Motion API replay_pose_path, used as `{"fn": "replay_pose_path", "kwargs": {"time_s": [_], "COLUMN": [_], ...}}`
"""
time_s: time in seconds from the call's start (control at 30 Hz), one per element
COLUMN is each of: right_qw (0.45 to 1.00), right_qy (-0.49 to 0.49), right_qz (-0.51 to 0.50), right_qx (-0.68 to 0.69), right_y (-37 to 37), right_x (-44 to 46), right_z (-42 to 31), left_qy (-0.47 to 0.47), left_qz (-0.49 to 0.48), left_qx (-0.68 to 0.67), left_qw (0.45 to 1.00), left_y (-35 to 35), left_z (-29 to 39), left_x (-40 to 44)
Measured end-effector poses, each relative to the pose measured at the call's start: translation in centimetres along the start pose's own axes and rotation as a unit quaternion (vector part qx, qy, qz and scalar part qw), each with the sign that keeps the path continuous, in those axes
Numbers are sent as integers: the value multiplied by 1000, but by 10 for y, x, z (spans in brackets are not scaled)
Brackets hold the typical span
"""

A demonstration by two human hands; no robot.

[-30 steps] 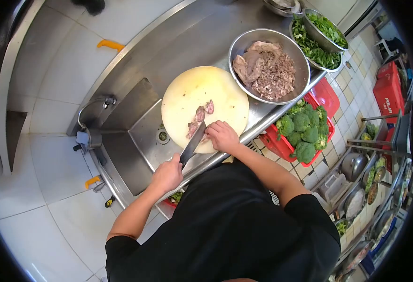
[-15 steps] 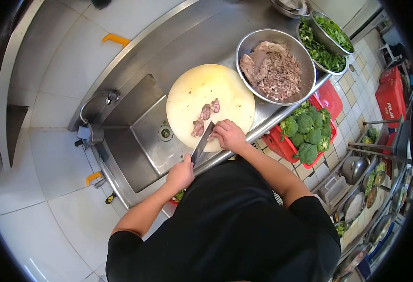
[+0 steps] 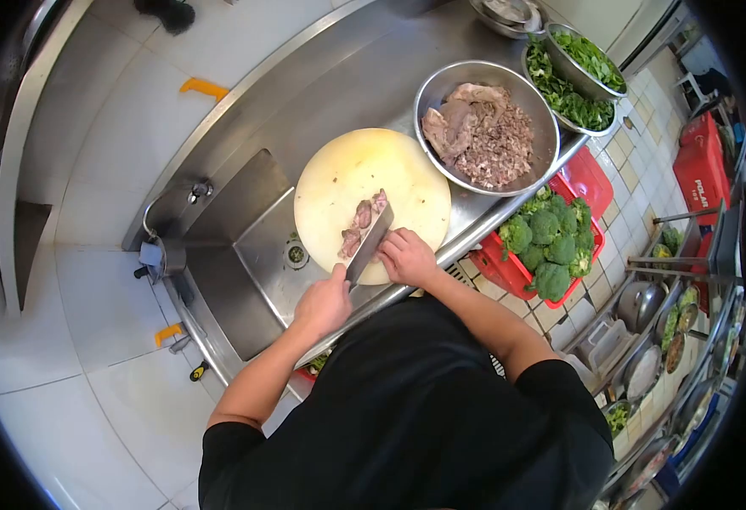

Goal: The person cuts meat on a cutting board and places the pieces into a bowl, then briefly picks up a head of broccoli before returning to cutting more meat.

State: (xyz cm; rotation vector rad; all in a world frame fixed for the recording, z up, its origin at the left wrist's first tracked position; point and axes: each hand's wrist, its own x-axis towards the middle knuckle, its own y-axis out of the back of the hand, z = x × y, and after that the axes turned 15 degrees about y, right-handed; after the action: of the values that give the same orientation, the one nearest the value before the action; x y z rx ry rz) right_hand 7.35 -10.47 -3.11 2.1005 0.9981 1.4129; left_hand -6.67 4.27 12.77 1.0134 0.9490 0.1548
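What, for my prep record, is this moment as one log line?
left hand: grips broad grey metal knife; right hand: beside knife; pinkish-brown meat pieces: on round cream-coloured board, alongside knife

The left hand (image 3: 324,303) grips a knife (image 3: 371,245), its blade beside small meat pieces (image 3: 364,214) near the round board's (image 3: 371,161) body-side edge; the right hand's (image 3: 408,257) fingers curl just beside the blade. A steel bowl (image 3: 545,138) of meat stands by the counter's (image 3: 339,93) front edge, broccoli (image 3: 550,234) in a red basket (image 3: 500,270) just beyond it.
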Motion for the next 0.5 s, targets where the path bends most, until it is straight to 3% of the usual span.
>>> {"fn": "replay_pose_path", "kwargs": {"time_s": [0.37, 0.5], "right_qw": [1000, 1000], "right_qy": [-18, -17], "right_qz": [-11, -2], "right_qx": [7, 7], "right_y": [-5, -10], "right_x": [-1, -2], "right_z": [-2, 1], "left_qy": [34, 13], "left_qz": [-65, -21], "left_qx": [82, 45], "left_qw": [994, 999], "left_y": [9, -29], "left_z": [-17, -4], "left_x": [-11, 33]}}
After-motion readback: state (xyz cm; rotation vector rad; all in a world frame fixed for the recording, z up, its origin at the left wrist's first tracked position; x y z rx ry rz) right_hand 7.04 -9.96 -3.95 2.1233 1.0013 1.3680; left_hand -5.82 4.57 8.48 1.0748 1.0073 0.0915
